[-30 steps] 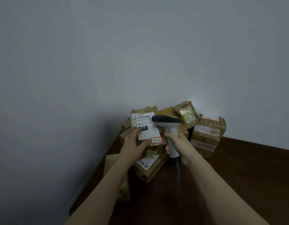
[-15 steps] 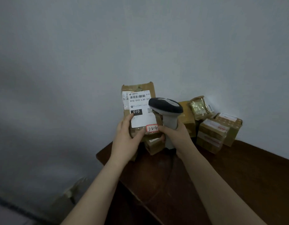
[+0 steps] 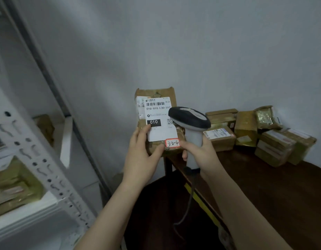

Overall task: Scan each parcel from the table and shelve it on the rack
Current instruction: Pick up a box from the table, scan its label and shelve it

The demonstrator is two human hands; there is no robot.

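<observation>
My left hand (image 3: 142, 156) grips a brown parcel (image 3: 156, 93) upright in the air, thumb on its white shipping label (image 3: 158, 120). A small red-edged sticker (image 3: 172, 143) reading 3-2-4 sits at the label's lower corner. My right hand (image 3: 201, 154) holds a white barcode scanner (image 3: 190, 121) with a dark head, just right of the parcel and partly covering it. The scanner's cable hangs down below my hand. The white metal rack (image 3: 38, 165) stands at the left.
Several brown parcels (image 3: 275, 134) are piled at the back of the dark wooden table (image 3: 282, 195) against the grey wall. Parcels (image 3: 13, 184) lie on a rack shelf at the left. A yellow strip runs along the table's front edge.
The parcel has been lifted off the pile and carried left, away from the table. The view has swung left, bringing the rack into sight. Both hands keep their hold.
</observation>
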